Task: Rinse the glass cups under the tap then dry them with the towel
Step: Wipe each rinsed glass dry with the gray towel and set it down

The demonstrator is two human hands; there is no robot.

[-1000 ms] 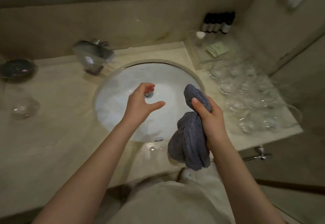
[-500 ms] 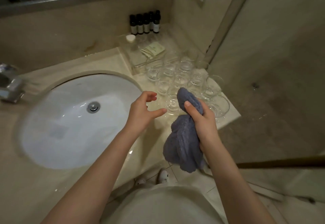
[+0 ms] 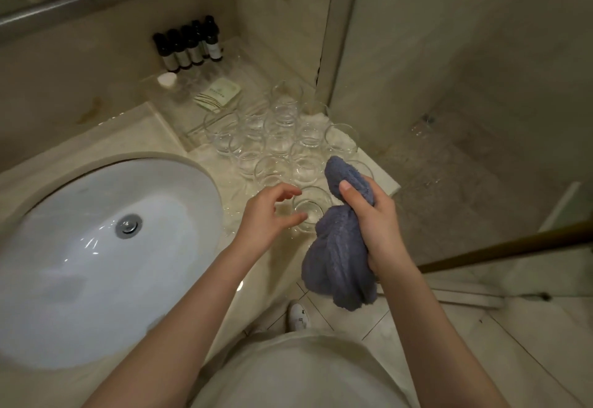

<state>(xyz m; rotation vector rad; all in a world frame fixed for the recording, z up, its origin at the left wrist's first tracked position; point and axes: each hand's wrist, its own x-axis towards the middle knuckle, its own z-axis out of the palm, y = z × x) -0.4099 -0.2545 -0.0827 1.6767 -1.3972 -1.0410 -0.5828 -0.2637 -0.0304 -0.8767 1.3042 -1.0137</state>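
Fingers [image 3: 349, 192] of the right hand [image 3: 378, 225] curl tight around a bunched grey towel [image 3: 340, 260], which hangs down past the front edge of the counter [image 3: 179, 138]. Just left of it, the left hand [image 3: 266, 218] is spread loosely, thumb and fingers apart and gripping nothing, close to the nearest glass cup [image 3: 309, 212], though contact cannot be told. That cup stands upright to the right of the sink [image 3: 96, 247]. Beyond it, more glass cups [image 3: 282, 141] cluster toward the corner. Farther back, right of the sink, stand dark bottles [image 3: 189, 47] against the wall.
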